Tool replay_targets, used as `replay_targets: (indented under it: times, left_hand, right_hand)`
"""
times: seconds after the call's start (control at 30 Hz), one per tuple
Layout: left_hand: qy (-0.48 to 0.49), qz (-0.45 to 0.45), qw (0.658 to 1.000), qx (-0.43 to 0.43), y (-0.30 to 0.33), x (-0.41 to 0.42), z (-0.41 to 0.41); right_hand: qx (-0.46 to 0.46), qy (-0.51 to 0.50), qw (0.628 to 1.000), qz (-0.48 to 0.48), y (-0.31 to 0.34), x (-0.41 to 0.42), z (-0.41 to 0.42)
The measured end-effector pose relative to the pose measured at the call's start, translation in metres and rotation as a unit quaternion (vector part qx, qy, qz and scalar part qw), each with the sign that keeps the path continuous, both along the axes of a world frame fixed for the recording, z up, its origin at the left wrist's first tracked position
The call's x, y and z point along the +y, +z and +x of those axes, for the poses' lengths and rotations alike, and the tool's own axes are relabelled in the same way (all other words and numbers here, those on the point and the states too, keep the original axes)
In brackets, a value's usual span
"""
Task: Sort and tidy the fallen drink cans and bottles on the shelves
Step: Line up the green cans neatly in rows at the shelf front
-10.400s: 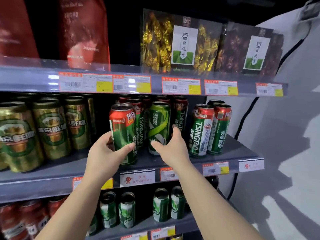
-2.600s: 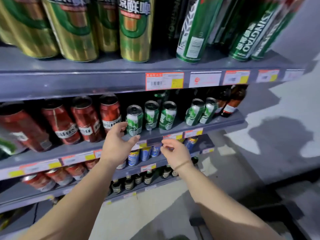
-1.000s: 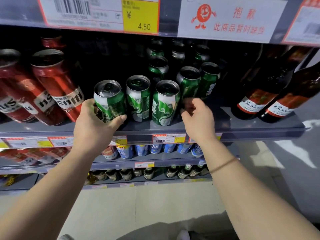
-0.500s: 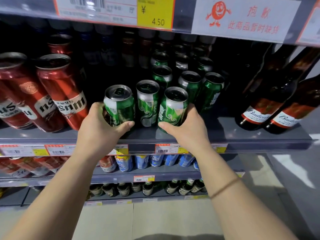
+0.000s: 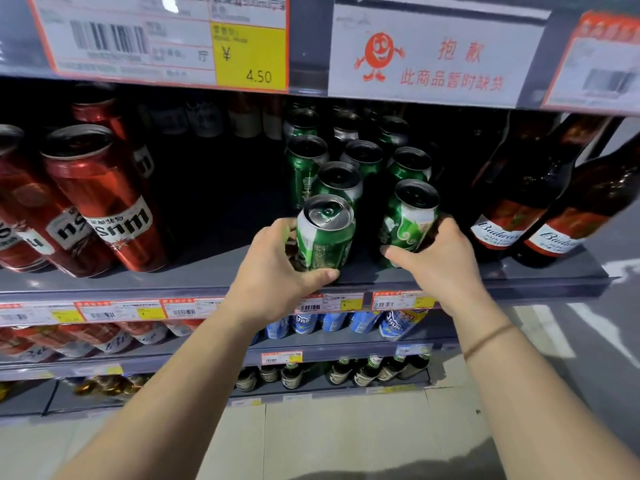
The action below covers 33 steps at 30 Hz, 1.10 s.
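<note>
- Two hands work the front of one shelf point(image 5: 519, 277): the left hand point(image 5: 273, 271) has its fingers curled behind a green can point(image 5: 325, 233) and its thumb under the base, and the right hand point(image 5: 440, 258) is wrapped round the lower half of a second green can point(image 5: 408, 216).
- Each can sits directly ahead of its own hand, at the shelf's front edge; the left one tilts toward the camera, so its long axis leans off vertical, while the right one stands closer to upright (neither hand has any reach left to cover).
- The likely next move is setting the tilted can square on its base, in line with the rows of green cans point(image 5: 363, 157) behind it.
- The cans are smooth, glossy metal cylinders with silvery lids.
- To the left stand taller red cans point(image 5: 100, 199); to the right, brown glass bottles point(image 5: 530, 188) with red and white labels.
</note>
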<state>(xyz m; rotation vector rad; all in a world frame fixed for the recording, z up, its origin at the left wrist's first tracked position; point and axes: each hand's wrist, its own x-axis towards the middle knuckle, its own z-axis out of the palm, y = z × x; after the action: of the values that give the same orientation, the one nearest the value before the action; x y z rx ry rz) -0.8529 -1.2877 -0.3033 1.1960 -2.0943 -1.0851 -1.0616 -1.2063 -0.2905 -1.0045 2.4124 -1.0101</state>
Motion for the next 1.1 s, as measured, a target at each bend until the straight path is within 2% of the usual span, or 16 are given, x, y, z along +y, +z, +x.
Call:
replay_targets:
  times: [0.13, 0.27, 0.37, 0.43, 0.5, 0.57, 0.7, 0.93, 1.0, 1.1]
  left_hand:
    - [-0.003, 0.001, 1.000, 0.020, 0.000, 0.002, 0.001]
    - [0.022, -0.011, 1.000, 0.006, 0.002, -0.002, 0.012]
    - [0.084, -0.027, 0.996, 0.000, 0.002, -0.015, 0.017]
    - [0.104, -0.036, 0.994, -0.001, -0.002, -0.027, 0.013]
    - [0.113, -0.033, 0.993, 0.024, -0.010, -0.039, 0.010]
    - [0.116, -0.034, 0.992, 0.029, -0.015, -0.046, 0.008]
    - [0.113, -0.034, 0.993, 0.022, -0.019, -0.051, 0.008]
    - [0.083, 0.001, 0.996, 0.037, -0.021, -0.036, -0.010]
    - [0.083, -0.014, 0.996, 0.038, -0.021, -0.034, -0.015]
    - [0.081, -0.019, 0.996, 0.035, -0.022, -0.034, -0.016]
  right_hand:
    - [-0.008, -0.009, 1.000, -0.008, -0.006, 0.006, -0.014]
    - [-0.017, -0.072, 0.996, -0.043, -0.008, 0.011, -0.015]
    - [0.043, -0.142, 0.974, -0.173, -0.008, 0.020, 0.019]
    - [0.040, -0.085, 0.972, -0.214, -0.008, 0.013, 0.057]
    - [0.007, 0.001, 0.990, -0.141, -0.011, -0.009, 0.080]
    - [-0.022, 0.029, 0.997, -0.069, -0.013, -0.037, 0.085]
    - [-0.026, 0.001, 0.999, -0.046, -0.009, -0.061, 0.082]
    - [0.018, -0.024, 1.000, 0.010, -0.015, -0.029, 0.071]
    - [0.015, -0.028, 0.999, -0.025, -0.019, -0.022, 0.070]
    - [-0.010, -0.118, 0.977, -0.180, -0.013, 0.002, 0.072]
